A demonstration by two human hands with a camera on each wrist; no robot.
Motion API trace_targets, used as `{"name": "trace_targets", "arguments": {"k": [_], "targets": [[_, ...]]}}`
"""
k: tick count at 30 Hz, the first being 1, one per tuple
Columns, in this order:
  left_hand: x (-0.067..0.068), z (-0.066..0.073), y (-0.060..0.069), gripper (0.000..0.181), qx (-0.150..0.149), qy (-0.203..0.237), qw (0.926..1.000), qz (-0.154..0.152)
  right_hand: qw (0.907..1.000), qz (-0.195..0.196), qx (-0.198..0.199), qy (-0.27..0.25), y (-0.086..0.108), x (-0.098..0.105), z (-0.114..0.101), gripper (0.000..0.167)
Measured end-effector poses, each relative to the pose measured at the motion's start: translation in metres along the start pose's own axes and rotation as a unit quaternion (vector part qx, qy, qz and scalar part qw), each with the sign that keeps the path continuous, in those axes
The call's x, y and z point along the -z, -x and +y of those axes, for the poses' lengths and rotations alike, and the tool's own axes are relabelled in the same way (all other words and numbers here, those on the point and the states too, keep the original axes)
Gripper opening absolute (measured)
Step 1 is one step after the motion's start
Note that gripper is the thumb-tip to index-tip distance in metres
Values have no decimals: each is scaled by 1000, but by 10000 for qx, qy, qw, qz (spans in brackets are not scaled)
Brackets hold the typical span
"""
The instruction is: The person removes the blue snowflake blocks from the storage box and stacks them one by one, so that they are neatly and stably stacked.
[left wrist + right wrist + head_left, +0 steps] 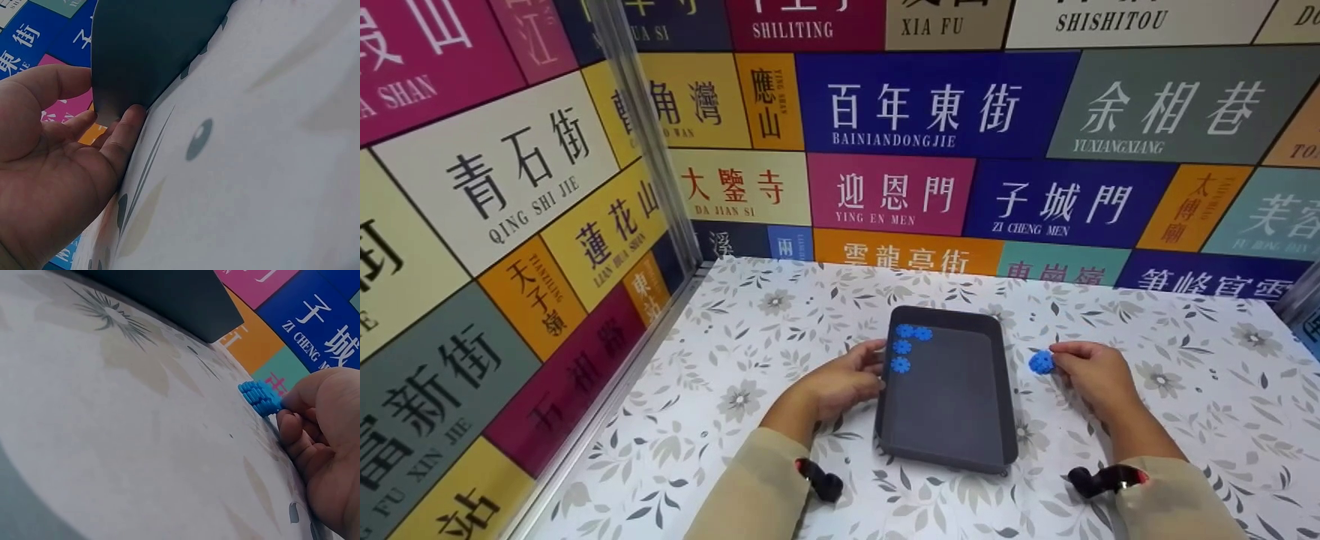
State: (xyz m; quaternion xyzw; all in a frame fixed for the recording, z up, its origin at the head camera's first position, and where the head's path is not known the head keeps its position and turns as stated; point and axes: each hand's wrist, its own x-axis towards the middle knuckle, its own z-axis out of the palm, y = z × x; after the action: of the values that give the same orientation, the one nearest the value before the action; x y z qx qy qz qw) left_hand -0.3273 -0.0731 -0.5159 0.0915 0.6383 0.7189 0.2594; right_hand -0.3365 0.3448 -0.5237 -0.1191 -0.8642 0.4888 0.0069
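Fingertips of the right hand point(1099, 375) pinch a blue flower-shaped disc point(1041, 362), perhaps several stacked, right of one dark grey tray point(952, 409). The left hand point(840, 382), fingers loosely spread, touches its left wall. Four blue discs point(901, 347) lie inside, far left. Placing seems in hand; next likely calls for carrying leftward over the rim.

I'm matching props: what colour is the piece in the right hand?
Bright blue; the piece shows best in the right wrist view.
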Motion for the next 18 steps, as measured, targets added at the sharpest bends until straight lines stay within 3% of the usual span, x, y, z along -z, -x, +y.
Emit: {"name": "trace_targets", "arguments": {"k": [18], "targets": [[0,2,1,85,92,-186,9998,66,9997,-44,166,194,1,-1,-1,45]]}}
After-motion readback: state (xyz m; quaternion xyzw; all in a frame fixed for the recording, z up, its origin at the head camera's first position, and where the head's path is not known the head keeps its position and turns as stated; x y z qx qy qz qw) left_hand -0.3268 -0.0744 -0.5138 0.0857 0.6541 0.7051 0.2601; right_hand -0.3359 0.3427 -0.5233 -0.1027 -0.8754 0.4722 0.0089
